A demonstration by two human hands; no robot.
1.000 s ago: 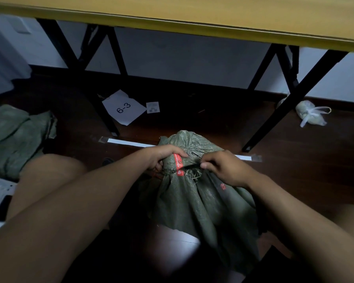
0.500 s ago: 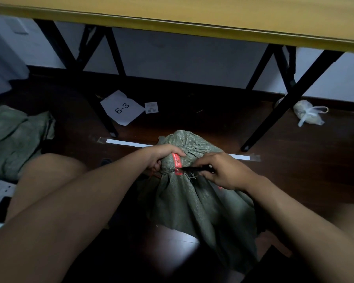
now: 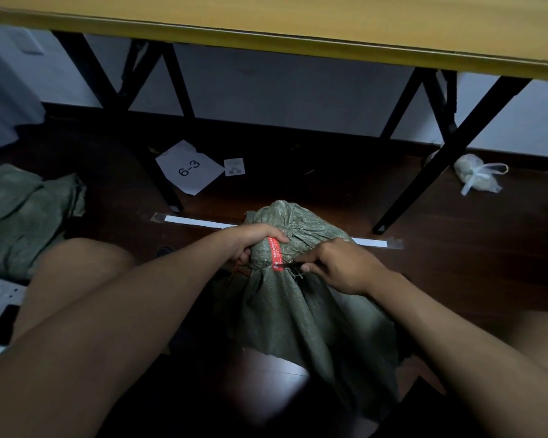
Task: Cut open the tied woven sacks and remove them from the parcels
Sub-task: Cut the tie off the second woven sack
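Green woven sack [image 3: 301,298], standing on the dark wooden floor [image 3: 456,273] between bare knees, bulging at the bottom and gathered to a tied neck with a puffed tuft above. Red tag [image 3: 275,252] with small print wrapped at that neck, frayed threads hanging just beside it.

Left hand [image 3: 253,240] curled tight around the neck from the left, thumb over the top of the red tag, fingers wrapped behind the fabric. Right hand [image 3: 342,267] closed in a pinch on a thin dark blade [image 3: 290,263], tip touching the sack right by the lower end of the tag; exact kind of tool too small and dark to tell. Thin reddish cord [image 3: 239,270] showing below the left hand.

Behind the sack, a white tape strip [image 3: 196,222] stuck flat on the floor, running left to right and hidden in the middle by the sack. Farther back, a white sheet [image 3: 189,167] marked "6-3" and a small label [image 3: 234,167] just beside it, both lying near black folding legs [image 3: 159,172] of the bench [image 3: 298,23] overhead, yellowish top edge across the upper frame. Far right, a small knotted plastic bag [image 3: 475,177] on the floor by another leg. Far left, a crumpled green empty sack [image 3: 23,216] heaped on the floor.
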